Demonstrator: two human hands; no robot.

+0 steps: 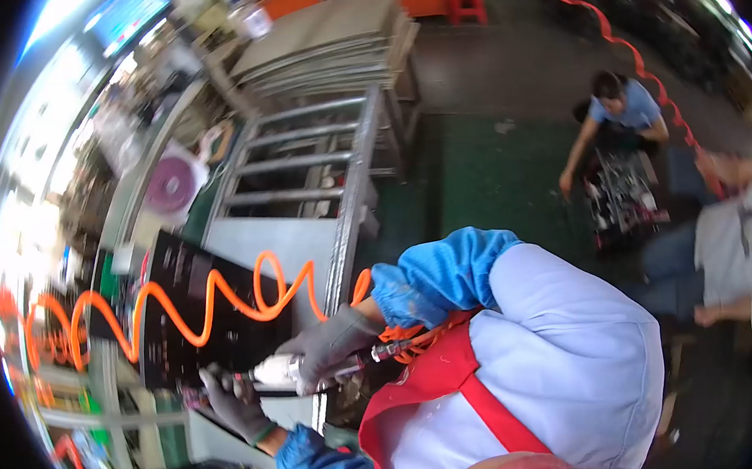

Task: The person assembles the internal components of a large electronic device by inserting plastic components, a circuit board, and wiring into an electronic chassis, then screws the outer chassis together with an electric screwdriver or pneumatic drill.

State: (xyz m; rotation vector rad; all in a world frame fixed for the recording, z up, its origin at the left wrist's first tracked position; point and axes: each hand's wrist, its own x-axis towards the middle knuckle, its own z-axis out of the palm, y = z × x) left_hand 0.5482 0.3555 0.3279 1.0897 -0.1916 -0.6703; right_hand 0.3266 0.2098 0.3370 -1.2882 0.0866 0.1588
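Note:
My right hand (336,345), in a grey glove, is closed round a power screwdriver (277,372) with a pale body. Its tip points left, toward the near edge of a dark, glossy panel (192,286). Beside that tip is my left hand (238,408), also gloved in grey, its fingers stretched toward the panel edge. Anything small between those fingertips is too blurred to make out. Against the panel's face hangs an orange coiled air hose (172,310), running on toward my right wrist.
A metal roller frame (301,161) stands beyond the panel, with stacked flat boards (319,42) behind. Farther right, a person in light blue (624,108) crouches over a parts-filled unit (621,191). Another person in a pale shirt (742,235) is nearby. A red stool (466,2) stands at the back.

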